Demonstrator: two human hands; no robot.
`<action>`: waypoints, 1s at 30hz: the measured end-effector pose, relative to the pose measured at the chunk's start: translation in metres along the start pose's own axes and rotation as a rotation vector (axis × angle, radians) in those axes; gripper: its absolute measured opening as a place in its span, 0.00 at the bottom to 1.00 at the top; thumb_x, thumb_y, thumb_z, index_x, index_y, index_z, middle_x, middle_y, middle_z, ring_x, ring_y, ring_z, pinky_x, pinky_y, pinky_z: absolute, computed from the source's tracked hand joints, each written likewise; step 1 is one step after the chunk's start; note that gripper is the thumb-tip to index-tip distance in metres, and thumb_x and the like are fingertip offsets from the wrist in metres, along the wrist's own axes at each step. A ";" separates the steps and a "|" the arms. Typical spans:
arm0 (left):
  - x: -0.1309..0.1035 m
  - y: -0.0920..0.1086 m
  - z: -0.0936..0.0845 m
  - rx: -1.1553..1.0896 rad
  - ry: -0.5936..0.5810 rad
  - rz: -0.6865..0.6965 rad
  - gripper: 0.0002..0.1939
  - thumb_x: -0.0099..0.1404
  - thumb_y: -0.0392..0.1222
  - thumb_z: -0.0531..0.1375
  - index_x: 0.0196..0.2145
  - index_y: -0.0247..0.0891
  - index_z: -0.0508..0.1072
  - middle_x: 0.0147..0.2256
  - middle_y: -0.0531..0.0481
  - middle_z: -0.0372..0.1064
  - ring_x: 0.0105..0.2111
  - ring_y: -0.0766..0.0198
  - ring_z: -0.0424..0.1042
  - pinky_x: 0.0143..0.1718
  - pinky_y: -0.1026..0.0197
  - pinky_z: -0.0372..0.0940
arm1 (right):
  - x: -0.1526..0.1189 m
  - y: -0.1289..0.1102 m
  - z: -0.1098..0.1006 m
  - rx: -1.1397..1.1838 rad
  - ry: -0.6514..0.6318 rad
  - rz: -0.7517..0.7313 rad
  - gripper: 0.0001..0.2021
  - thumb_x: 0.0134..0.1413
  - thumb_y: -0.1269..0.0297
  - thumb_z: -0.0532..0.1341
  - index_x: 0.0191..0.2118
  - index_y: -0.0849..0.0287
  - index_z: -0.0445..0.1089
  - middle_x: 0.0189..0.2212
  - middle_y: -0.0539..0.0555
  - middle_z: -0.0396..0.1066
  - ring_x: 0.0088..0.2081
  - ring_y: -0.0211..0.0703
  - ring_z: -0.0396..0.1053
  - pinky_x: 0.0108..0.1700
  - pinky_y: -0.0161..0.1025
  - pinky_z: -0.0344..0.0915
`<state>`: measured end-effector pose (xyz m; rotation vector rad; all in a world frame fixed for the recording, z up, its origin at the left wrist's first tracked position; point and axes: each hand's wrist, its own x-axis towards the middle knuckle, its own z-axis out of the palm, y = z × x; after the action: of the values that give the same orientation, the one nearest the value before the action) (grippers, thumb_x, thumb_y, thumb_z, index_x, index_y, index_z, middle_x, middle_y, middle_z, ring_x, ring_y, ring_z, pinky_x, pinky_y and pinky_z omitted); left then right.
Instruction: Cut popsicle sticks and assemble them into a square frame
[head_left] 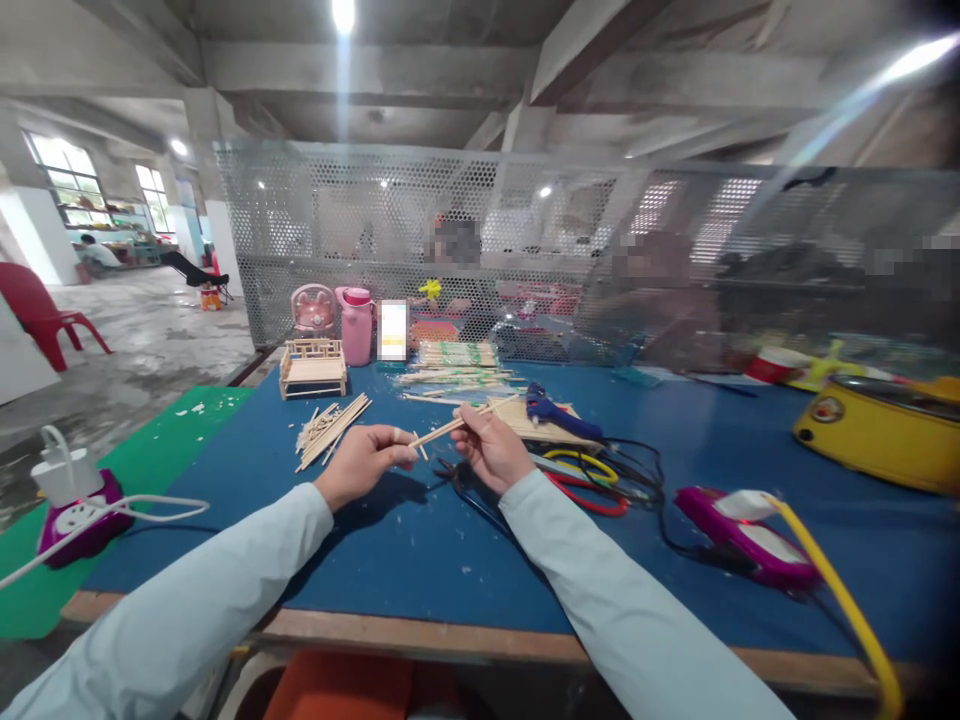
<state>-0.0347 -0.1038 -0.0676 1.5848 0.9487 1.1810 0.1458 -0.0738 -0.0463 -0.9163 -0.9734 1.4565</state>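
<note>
Slim wooden sticks [439,433], pinched by left hand [366,463] and right hand [491,447], are above a flat blue table [420,580]; a perforated grey screen [360,215] stands at its far side, under concrete beams [375,68].

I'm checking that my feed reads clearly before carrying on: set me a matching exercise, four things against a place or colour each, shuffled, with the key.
Things
1. Crossed sticks
2. Glue gun
3. Bed-shaped wooden model
4. Pot

Places or colours
A. Yellow
B. Held between the left hand and right hand
C. Dark blue
D. Just left of the pink flask

Pairs: 1-B; 2-C; 3-D; 4-A
</note>
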 end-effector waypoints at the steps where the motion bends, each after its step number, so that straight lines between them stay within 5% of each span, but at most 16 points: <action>1: 0.000 0.001 0.000 -0.005 0.014 -0.001 0.07 0.50 0.40 0.63 0.27 0.33 0.75 0.21 0.51 0.69 0.23 0.69 0.65 0.31 0.62 0.62 | 0.000 0.000 0.000 -0.007 -0.005 -0.003 0.09 0.49 0.65 0.63 0.23 0.62 0.65 0.14 0.45 0.66 0.15 0.27 0.64 0.15 0.20 0.62; 5: 0.001 0.003 -0.002 -0.106 -0.023 -0.105 0.18 0.46 0.51 0.66 0.27 0.32 0.73 0.23 0.49 0.70 0.24 0.68 0.67 0.31 0.63 0.63 | 0.000 0.000 0.001 0.004 0.048 -0.043 0.09 0.47 0.64 0.64 0.23 0.61 0.65 0.14 0.45 0.65 0.15 0.27 0.64 0.15 0.20 0.62; 10: 0.001 0.001 -0.003 -0.321 -0.084 -0.304 0.30 0.48 0.67 0.57 0.28 0.31 0.70 0.29 0.44 0.71 0.27 0.66 0.69 0.31 0.63 0.63 | 0.001 0.000 0.000 0.027 0.071 -0.045 0.09 0.48 0.64 0.63 0.24 0.61 0.65 0.13 0.45 0.65 0.15 0.27 0.64 0.15 0.20 0.61; 19: 0.002 0.002 -0.003 -0.062 -0.012 -0.163 0.25 0.46 0.62 0.61 0.20 0.33 0.65 0.19 0.54 0.62 0.18 0.74 0.57 0.22 0.67 0.52 | -0.001 0.004 0.002 -0.037 0.028 -0.075 0.08 0.43 0.64 0.66 0.24 0.61 0.67 0.16 0.46 0.68 0.18 0.28 0.67 0.16 0.21 0.62; 30: 0.005 0.000 -0.011 0.138 0.080 -0.108 0.24 0.53 0.61 0.55 0.21 0.34 0.65 0.19 0.54 0.61 0.19 0.71 0.57 0.24 0.66 0.53 | -0.001 0.009 0.001 -0.058 -0.012 -0.176 0.16 0.29 0.63 0.71 0.30 0.59 0.70 0.21 0.45 0.71 0.24 0.31 0.70 0.20 0.23 0.65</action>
<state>-0.0440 -0.0970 -0.0647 1.5820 1.1750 1.1308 0.1420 -0.0753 -0.0541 -0.8422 -1.0824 1.2922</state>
